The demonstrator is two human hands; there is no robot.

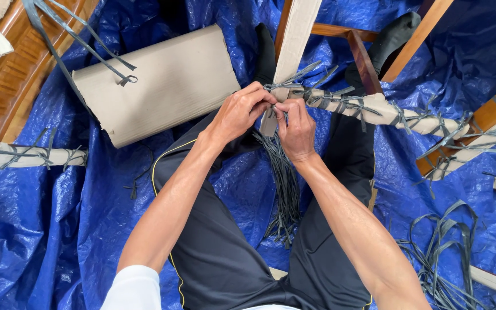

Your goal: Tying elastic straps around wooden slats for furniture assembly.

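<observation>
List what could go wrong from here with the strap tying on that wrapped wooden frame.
1. Both hands, left hand and right hand, pinch one grey strap at the paper-wrapped bar; it might slip loose.
2. The bundle of spare straps hanging between the knees could tangle.
3. The loose straps on the blue tarp could snag a foot.

I see bright, even daylight, soft shadows, glare on the blue tarp (41,229); focus stays sharp, edges slightly stretched.
</observation>
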